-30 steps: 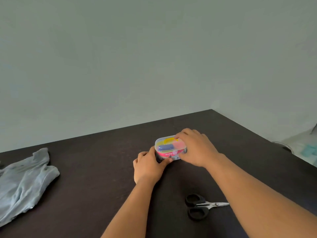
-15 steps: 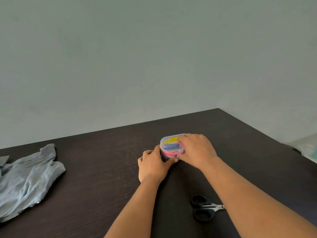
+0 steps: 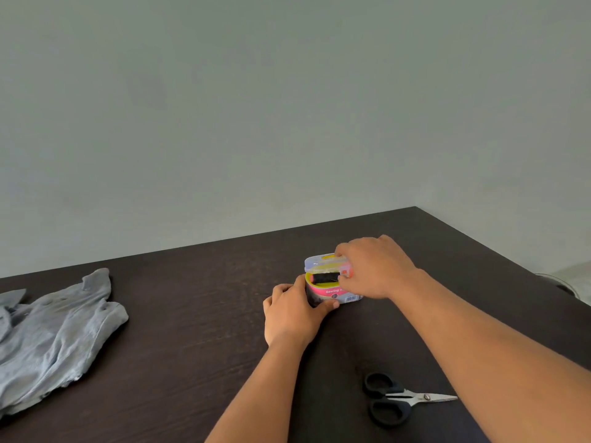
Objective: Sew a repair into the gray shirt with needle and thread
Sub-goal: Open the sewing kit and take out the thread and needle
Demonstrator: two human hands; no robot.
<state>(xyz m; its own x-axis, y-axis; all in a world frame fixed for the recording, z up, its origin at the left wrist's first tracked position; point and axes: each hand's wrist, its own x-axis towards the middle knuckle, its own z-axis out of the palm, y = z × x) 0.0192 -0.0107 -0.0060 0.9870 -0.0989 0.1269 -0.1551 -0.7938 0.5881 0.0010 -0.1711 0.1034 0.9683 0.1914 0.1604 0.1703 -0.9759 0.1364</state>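
My left hand (image 3: 292, 314) grips the near left end of the small sewing kit box (image 3: 332, 290), thumb along its front edge and fingers curled round the corner, holding it down on the dark tabletop (image 3: 198, 314). My right hand (image 3: 372, 266) comes over from the right and pinches the clear lid (image 3: 319, 262) at its right side; the lid is lifted at an angle above the box, open toward me. Between lid and base I can see a spool of black thread (image 3: 324, 277) lying across a yellow tray, and a bit of orange at the right, just beside my right fingers. The box front has a pink label with white lettering. I cannot make out a needle; anything that small is lost in the blur. The two hands sit close together, one at each end of the box, not touching each other. The gray shirt (image 3: 54, 337) lies crumpled at the far left of the tabletop, well apart from the box and from both hands, part of it running out of view at the left edge. A pair of scissors (image 3: 399, 399) with black handles lies near the front edge, between my forearms, blades closed and pointing right, the tips close under my right forearm. Behind the tabletop stands a plain pale wall (image 3: 256, 107).
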